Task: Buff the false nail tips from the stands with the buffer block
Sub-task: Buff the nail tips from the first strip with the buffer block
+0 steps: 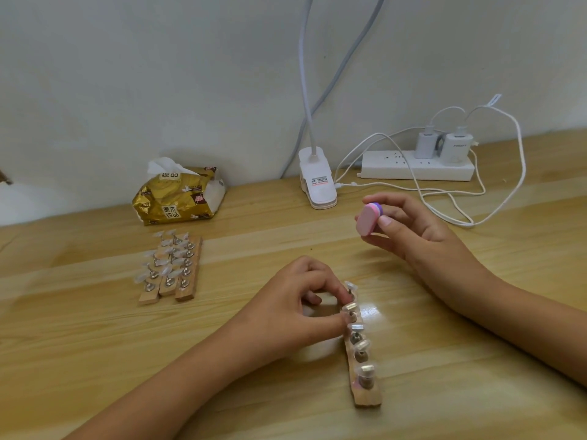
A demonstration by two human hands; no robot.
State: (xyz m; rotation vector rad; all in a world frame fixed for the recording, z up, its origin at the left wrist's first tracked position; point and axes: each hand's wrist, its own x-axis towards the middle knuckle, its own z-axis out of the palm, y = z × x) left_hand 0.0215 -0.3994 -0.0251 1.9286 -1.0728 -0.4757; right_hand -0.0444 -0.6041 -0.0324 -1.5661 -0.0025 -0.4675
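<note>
- head view, the only one: my left hand (295, 300) sits low on the table (95, 344), fingers curled, forearm coming in from bottom left.
- left index + thumb pinch at the 2nd nail tip (348, 307), counted from the far end of the near stand (365, 396). can't tell if i'm on the tip itself or the metal peg under it. other fingers are tucked in behind.
- near stand = wooden strip lying flat, running away from me, centre-right. it has five nail tips (362, 346) in a row on pegs, silvery/clear.
- my right hand (413, 230) is up off the table, beyond + right of the left hand, apart from the stand.
- right thumb + fingertips grip the buffer block (368, 219). its pink oval face is turned toward me and left, w/ a purple band at the edge. it's held clear of the tips.
- 3 more stands (171, 274) lie side by side, touching, far left, w/ clear tips on pegs.
- behind them is a gold tissue pack (178, 198), by the wall (158, 74).
- back centre is a white clip lamp (317, 182), neck going up out of frame.
- right of it is a white power strip (416, 168) w/ two chargers (454, 146) plugged in. white cables (451, 198) loop over the table.
</note>
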